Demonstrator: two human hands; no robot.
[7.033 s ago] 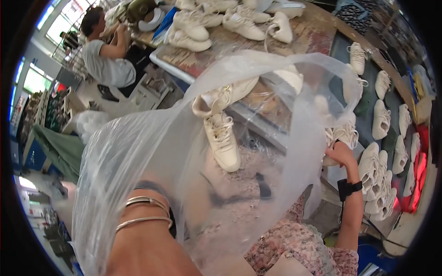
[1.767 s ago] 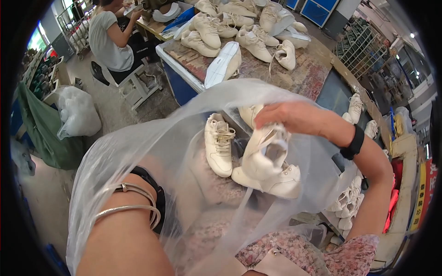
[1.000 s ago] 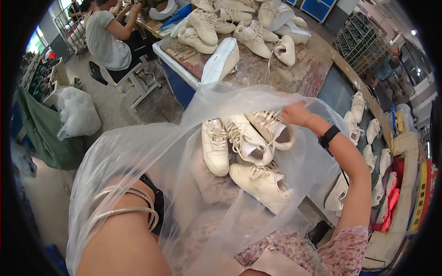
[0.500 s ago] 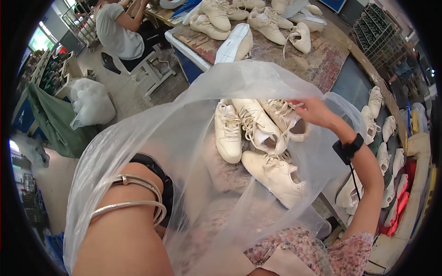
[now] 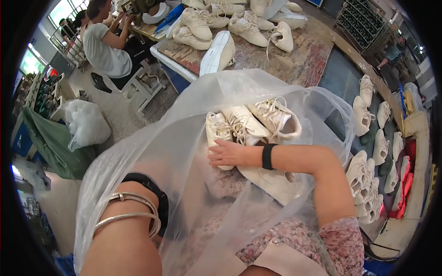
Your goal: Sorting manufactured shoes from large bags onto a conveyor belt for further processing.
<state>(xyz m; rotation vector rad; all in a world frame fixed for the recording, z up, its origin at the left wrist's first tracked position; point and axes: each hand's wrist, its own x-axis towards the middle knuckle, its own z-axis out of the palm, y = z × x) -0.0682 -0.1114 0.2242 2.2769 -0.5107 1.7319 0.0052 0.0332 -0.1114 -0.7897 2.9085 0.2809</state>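
A large translucent plastic bag (image 5: 184, 138) spreads across my lap with several cream lace-up sneakers in its mouth. My right hand (image 5: 228, 154) lies across the front of the leftmost sneaker (image 5: 218, 126), fingers stretched out and slightly apart. Beside that shoe are a middle sneaker (image 5: 243, 122) and a right one (image 5: 276, 117) with its opening showing. Another sneaker (image 5: 276, 184) lies sideways below them, partly covered by my right forearm. My left forearm, wearing two metal bangles (image 5: 126, 195) and a black band, reaches in under the plastic; the left hand's fingers are hidden.
More cream sneakers (image 5: 195, 23) are heaped on the worn worktable (image 5: 304, 55) ahead. Rows of sneakers (image 5: 361, 115) stand along the right on a dark surface (image 5: 343, 92). At the left are a seated person (image 5: 106, 50), a stuffed plastic sack (image 5: 87, 124) and a green cloth (image 5: 50, 142).
My right hand has left the laces of the right sneaker and moved left and down onto the leftmost one. The view has shifted a little; the left arm stays under the plastic.
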